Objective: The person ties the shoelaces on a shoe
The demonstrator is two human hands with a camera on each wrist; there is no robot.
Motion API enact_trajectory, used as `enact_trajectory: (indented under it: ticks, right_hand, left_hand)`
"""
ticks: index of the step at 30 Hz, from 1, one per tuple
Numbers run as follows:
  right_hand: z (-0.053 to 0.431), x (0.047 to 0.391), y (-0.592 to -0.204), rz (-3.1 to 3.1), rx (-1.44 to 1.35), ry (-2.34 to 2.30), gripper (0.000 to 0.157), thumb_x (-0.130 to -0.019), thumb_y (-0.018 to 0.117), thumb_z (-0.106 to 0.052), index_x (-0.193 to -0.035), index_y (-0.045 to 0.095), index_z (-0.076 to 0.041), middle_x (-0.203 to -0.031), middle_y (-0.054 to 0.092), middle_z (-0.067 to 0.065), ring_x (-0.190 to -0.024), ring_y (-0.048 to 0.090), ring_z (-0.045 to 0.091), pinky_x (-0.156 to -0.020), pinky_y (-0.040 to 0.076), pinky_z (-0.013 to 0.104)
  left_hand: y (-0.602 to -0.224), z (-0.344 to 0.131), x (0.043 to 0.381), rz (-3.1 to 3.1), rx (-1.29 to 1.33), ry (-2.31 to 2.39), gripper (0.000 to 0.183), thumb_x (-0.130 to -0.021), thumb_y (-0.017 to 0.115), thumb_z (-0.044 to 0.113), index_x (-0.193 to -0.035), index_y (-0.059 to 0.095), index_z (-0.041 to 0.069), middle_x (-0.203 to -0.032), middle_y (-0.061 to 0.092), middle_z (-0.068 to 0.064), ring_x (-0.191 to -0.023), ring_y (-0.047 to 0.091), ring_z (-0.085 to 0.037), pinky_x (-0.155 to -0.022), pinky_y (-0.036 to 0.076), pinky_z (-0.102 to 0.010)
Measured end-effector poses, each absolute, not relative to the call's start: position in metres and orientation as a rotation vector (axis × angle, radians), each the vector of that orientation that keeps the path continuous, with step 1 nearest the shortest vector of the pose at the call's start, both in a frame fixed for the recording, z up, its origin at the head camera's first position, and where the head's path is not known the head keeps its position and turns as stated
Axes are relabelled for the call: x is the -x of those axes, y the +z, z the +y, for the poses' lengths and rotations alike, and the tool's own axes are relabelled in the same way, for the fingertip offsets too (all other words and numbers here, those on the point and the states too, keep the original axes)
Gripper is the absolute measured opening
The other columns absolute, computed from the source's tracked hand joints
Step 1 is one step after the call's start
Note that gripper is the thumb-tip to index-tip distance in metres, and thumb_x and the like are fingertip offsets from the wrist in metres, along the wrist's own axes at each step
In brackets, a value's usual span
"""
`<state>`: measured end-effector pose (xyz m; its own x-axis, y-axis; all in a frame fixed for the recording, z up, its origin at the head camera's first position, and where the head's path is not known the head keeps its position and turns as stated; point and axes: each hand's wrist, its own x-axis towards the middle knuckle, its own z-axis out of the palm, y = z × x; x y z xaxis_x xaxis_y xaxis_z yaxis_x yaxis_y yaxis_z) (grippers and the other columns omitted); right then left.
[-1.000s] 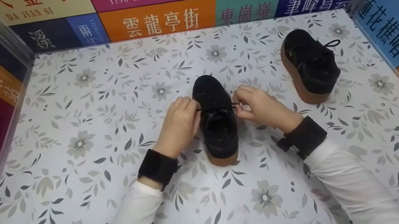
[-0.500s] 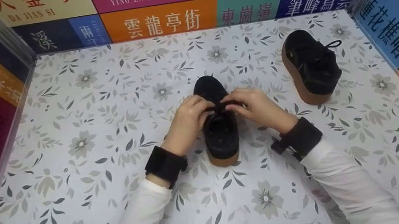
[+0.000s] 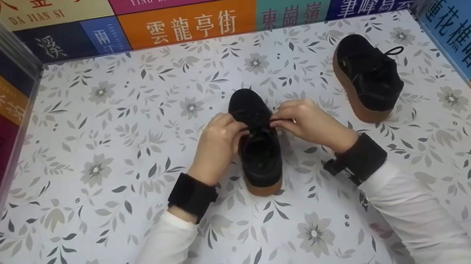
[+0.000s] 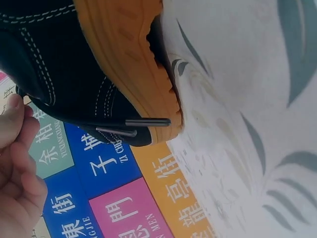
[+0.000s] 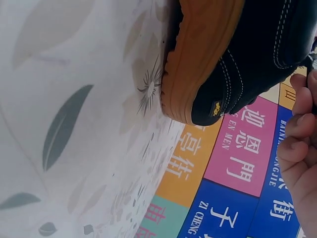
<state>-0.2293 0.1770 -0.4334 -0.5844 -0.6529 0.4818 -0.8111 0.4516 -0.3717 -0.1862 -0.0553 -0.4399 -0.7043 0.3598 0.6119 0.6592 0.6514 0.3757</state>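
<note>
A black low shoe (image 3: 263,179) with a tan sole stands in the middle of the table, toe pointing away. At its left side my left hand (image 3: 213,142) pinches a black shoelace (image 4: 79,118) between thumb and forefinger. In the left wrist view two tipped lace ends hang beside the shoe's side. Across the opening, my right hand (image 3: 309,122) pinches lace at the shoe's right edge. The right wrist view shows those fingers (image 5: 302,101) at its border, with a bit of dark lace by them. The knot area is small and partly covered by fingers.
A second black shoe (image 3: 368,78) with a tan sole stands to the right, a lace loop sticking out from it. The floral-patterned table (image 3: 141,255) is bordered by colourful lettered panels (image 3: 190,23) at the back and both sides.
The hands came together over the shoe's lacing from either side. Since then my right hand has drawn back to the right, and my left hand has shifted slightly left. Both shoes stay put.
</note>
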Motion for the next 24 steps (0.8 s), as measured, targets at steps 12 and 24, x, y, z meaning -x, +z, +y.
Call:
enact_trajectory:
  ticks: [12,24]
  right_hand:
    - [0.184,0.23,-0.435,-2.387,-1.349,0.818,0.009,-0.085,0.07,-0.012,-0.087,0.075,-0.005,-0.075,0.067,0.005,-0.065,0.06,0.014,-0.059,0.051,0.025]
    - [0.19,0.234,-0.444,-2.266,-1.538,0.775,0.005,-0.084,0.068,-0.005,-0.08,0.071,-0.003,-0.065,0.056,0.003,-0.056,0.052,0.013,-0.053,0.047,0.025]
  left_hand:
    - [-0.442,-0.067,0.185,-2.365,0.79,-0.703,0.008,-0.084,0.069,0.011,-0.081,0.071,0.003,-0.074,0.059,-0.003,-0.071,0.054,-0.018,-0.069,0.049,-0.026]
    - [-0.451,-0.074,0.183,-2.401,0.797,-0.633,0.009,-0.084,0.069,0.011,-0.081,0.071,0.003,-0.076,0.067,-0.005,-0.072,0.06,-0.019,-0.071,0.051,-0.028]
